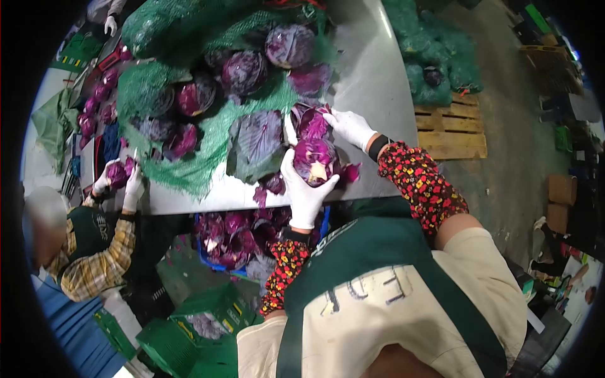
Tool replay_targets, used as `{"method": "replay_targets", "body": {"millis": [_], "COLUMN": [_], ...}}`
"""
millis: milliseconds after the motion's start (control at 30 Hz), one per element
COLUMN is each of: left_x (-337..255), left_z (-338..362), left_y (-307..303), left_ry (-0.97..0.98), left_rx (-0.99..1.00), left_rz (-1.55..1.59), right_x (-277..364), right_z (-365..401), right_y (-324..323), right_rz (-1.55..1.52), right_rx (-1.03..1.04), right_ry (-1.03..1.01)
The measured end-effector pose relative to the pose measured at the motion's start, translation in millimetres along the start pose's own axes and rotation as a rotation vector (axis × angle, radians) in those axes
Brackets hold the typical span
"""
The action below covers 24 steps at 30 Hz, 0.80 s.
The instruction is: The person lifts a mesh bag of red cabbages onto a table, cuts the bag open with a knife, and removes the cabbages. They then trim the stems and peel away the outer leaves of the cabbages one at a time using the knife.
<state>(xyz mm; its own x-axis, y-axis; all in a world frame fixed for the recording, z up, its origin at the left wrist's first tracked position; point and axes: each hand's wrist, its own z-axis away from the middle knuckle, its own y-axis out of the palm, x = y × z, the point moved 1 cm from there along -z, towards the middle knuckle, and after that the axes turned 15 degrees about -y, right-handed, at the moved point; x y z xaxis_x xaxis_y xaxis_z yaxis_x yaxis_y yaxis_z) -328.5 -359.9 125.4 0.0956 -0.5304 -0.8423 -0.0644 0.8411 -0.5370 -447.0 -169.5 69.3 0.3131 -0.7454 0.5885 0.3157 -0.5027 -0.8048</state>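
My left hand (pixel 307 196), in a white glove, cups a purple cabbage (pixel 316 156) from below at the table's near edge. The cabbage's pale cut stem faces me. At its far side my right hand (pixel 353 129), also gloved, has its fingers closed at a loose outer cabbage leaf (pixel 313 123); the fingertips are partly hidden. A large dull outer leaf (pixel 257 142) lies left of the cabbage. Small purple leaf scraps (pixel 274 184) lie by my left hand. Farther back, several whole cabbages (pixel 244 72) sit on green netting (pixel 217 135).
Below the table edge stands a blue crate (pixel 326 222) full of purple leaves. Green crates (pixel 211 309) are on the floor at left. A co-worker (pixel 101 246) at left holds a small purple cabbage (pixel 116 175). Net sacks (pixel 435 53) rest on a wooden pallet (pixel 450 129) at right.
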Motion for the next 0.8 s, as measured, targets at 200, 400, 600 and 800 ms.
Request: {"method": "replay_targets", "body": {"millis": [200,400,600,800], "left_x": [-18,-14,-8,3], "left_z": [-3,-29,-28,-27], "left_y": [-51,-42,-34,-39], "left_ry": [0.064,0.246,0.177,0.109], "left_rx": [0.257,0.247,0.272,0.324], "left_rz": [-0.284,-0.217,-0.134,-0.042], "right_x": [41,85,90,80], "right_z": [1,56,79,61], "right_y": [11,-40,-23,-30], "right_rz": [0.129,-0.176,-0.134,-0.096], "right_rx": [0.059,-0.139,0.061,-0.081], "right_ry": [-0.122,-0.172,-0.041,-0.114]}}
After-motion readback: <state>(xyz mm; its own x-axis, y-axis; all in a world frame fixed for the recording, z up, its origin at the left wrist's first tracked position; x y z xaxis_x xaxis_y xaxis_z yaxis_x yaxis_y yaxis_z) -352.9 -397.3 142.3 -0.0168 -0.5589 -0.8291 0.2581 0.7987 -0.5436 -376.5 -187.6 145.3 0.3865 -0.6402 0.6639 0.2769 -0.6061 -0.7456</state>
